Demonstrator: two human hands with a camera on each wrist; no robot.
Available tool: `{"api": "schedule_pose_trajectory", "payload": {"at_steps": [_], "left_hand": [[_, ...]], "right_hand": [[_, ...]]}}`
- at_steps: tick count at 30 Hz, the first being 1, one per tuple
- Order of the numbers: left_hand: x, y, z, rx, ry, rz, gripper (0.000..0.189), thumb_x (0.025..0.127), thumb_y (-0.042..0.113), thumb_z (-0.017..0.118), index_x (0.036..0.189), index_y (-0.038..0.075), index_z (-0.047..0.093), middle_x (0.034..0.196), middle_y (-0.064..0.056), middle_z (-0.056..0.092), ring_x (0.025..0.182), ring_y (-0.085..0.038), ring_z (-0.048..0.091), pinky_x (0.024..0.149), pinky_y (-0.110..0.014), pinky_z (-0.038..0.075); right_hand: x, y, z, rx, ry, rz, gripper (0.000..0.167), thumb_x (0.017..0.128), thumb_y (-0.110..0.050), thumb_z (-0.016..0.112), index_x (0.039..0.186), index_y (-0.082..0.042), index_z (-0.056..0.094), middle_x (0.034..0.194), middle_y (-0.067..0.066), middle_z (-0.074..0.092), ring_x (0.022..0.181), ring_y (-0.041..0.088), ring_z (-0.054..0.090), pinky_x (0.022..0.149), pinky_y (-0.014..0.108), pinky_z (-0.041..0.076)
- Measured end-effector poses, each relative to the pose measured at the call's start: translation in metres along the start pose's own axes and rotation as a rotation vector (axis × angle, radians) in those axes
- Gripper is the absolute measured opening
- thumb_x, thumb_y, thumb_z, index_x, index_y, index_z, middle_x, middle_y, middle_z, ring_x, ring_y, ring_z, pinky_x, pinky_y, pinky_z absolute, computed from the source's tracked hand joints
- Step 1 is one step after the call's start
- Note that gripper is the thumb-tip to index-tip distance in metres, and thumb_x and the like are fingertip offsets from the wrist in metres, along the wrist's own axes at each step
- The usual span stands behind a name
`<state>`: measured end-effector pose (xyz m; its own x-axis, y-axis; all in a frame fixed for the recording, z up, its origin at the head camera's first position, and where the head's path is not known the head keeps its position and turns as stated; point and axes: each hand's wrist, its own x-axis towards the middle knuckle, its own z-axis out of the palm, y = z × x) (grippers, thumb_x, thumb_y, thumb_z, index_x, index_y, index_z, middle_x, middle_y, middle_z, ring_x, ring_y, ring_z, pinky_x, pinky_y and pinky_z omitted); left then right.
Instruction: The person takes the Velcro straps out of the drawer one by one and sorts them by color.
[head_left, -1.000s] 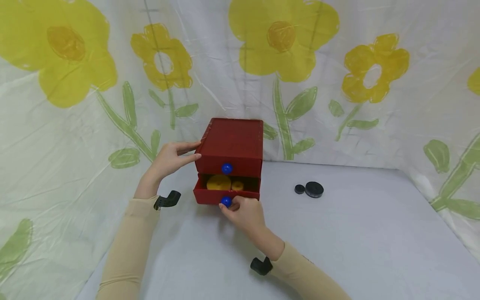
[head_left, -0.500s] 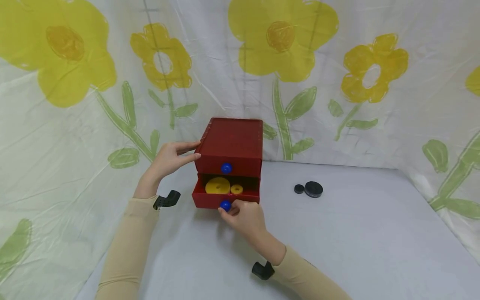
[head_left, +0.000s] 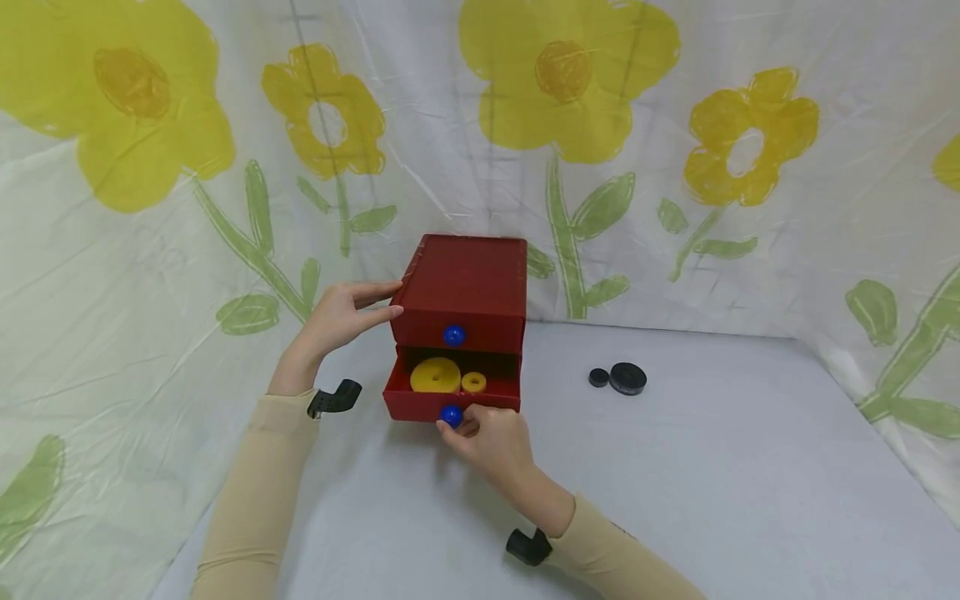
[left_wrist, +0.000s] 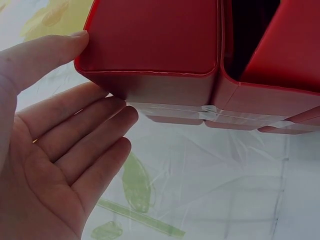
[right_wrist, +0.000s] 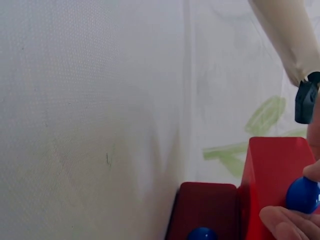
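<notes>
Pale tabletop (head_left: 750, 467) lies beneath. Nearest, the right hand (head_left: 497, 435) pinches the blue knob (head_left: 452, 416) of the lower drawer (head_left: 412, 406), which stands well out; opening seems mostly done, remaining travel unclear. Two yellow discs (head_left: 423, 374) lie inside, untouched. Behind, the left hand (head_left: 337, 321), straight-fingered, touches the red box (head_left: 467, 275), whose upper drawer (head_left: 491, 333) is closed. Farther back, two black discs (head_left: 628, 378) sit right of it.

Head camera looks forward-down; 2 wrist cameras (nearer) share the red cabinet (head_left: 463, 275)
</notes>
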<state>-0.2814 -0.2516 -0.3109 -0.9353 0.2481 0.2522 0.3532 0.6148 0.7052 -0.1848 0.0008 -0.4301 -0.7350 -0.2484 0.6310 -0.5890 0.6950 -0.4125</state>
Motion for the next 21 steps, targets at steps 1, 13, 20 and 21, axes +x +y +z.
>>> {"api": "schedule_pose_trajectory", "payload": {"at_steps": [1, 13, 20, 21], "left_hand": [[0.0001, 0.0000, 0.0000, 0.001, 0.000, 0.002, 0.055, 0.084, 0.047, 0.068, 0.132, 0.021, 0.059, 0.133, -0.005, 0.058, 0.124, -0.028, 0.054, 0.097, -0.050, 0.047], [0.0008, -0.0005, 0.0001, 0.001, 0.003, 0.015, 0.055, 0.084, 0.047, 0.068, 0.131, 0.020, 0.059, 0.132, -0.006, 0.059, 0.123, -0.028, 0.054, 0.097, -0.050, 0.048], [0.0007, -0.0010, 0.0005, 0.008, 0.010, 0.023, 0.055, 0.084, 0.046, 0.069, 0.131, 0.019, 0.059, 0.131, -0.007, 0.060, 0.122, -0.028, 0.056, 0.094, -0.048, 0.050], [0.0006, -0.0009, 0.0005, 0.006, 0.011, 0.023, 0.055, 0.084, 0.046, 0.069, 0.131, 0.019, 0.059, 0.131, -0.007, 0.060, 0.122, -0.028, 0.056, 0.094, -0.048, 0.050]], "right_hand": [[-0.0002, -0.0002, -0.0002, 0.004, -0.002, 0.001, 0.032, 0.077, -0.039, 0.077, 0.066, -0.011, 0.068, 0.063, -0.004, 0.068, 0.057, 0.004, 0.063, 0.058, 0.012, 0.050], [-0.0049, -0.0041, -0.0026, -0.026, -0.006, -0.022, 0.030, 0.076, -0.038, 0.079, 0.066, -0.012, 0.067, 0.062, -0.004, 0.068, 0.056, 0.003, 0.063, 0.057, 0.011, 0.049], [-0.0085, -0.0091, -0.0054, -0.030, -0.036, -0.030, 0.032, 0.077, -0.039, 0.077, 0.066, -0.010, 0.068, 0.061, -0.004, 0.067, 0.055, 0.003, 0.063, 0.058, 0.010, 0.049], [-0.0093, -0.0099, -0.0058, -0.029, -0.039, -0.034, 0.032, 0.077, -0.039, 0.077, 0.066, -0.009, 0.069, 0.061, -0.004, 0.068, 0.055, 0.003, 0.063, 0.058, 0.010, 0.049]]}}
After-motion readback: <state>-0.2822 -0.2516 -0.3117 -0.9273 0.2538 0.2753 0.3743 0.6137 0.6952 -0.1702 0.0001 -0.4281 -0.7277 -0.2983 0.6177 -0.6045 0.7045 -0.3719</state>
